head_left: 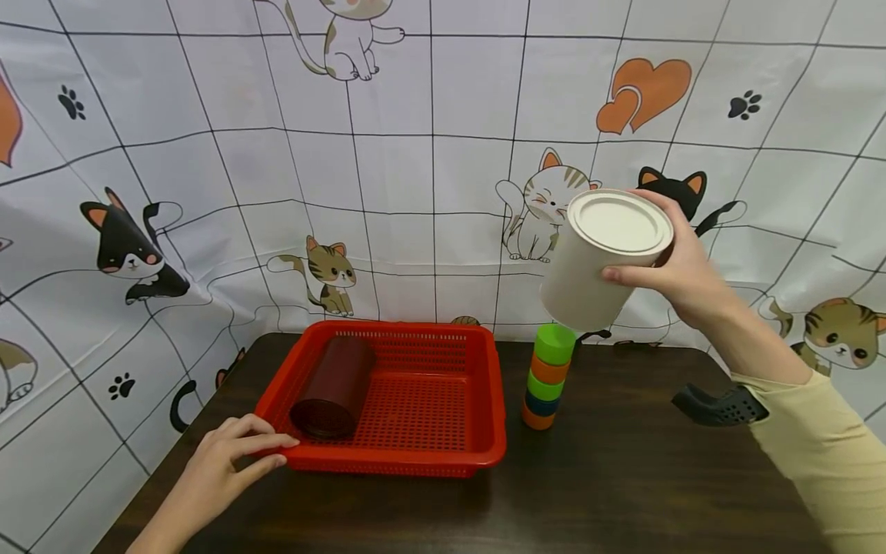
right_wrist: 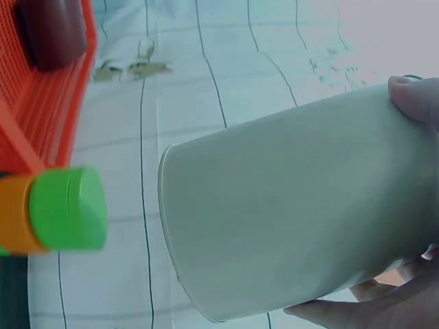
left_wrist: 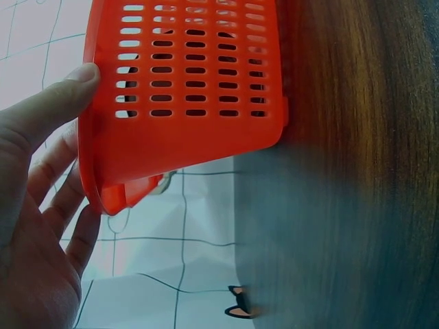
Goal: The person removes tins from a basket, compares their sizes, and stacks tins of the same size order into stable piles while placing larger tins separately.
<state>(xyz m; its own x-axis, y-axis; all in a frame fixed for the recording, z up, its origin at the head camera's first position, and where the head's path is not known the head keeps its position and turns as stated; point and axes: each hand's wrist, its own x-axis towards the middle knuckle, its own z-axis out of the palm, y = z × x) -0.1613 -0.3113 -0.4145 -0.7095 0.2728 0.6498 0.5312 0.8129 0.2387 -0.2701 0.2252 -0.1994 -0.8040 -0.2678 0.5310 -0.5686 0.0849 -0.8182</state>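
A white cylindrical can (head_left: 588, 277) is held tilted in the air by my right hand (head_left: 681, 265), thumb on the near side and fingers behind it. In the right wrist view the can (right_wrist: 295, 205) has its lower end beside a stack of coloured cylindrical pieces (head_left: 547, 377), apart from it. Green, orange and dark blue pieces make up that upright stack. My left hand (head_left: 224, 465) holds the near left corner of a red plastic basket (head_left: 394, 459), with the thumb (left_wrist: 62, 96) on its rim and fingers behind. A dark brown cylinder (head_left: 335, 388) lies inside the basket.
The dark wooden table (head_left: 588, 492) carries the basket and the stack. A white cloth (head_left: 471, 185) with cat drawings and grid lines hangs behind and to the left. A black strap-like piece (head_left: 720, 405) sticks out from the right sleeve.
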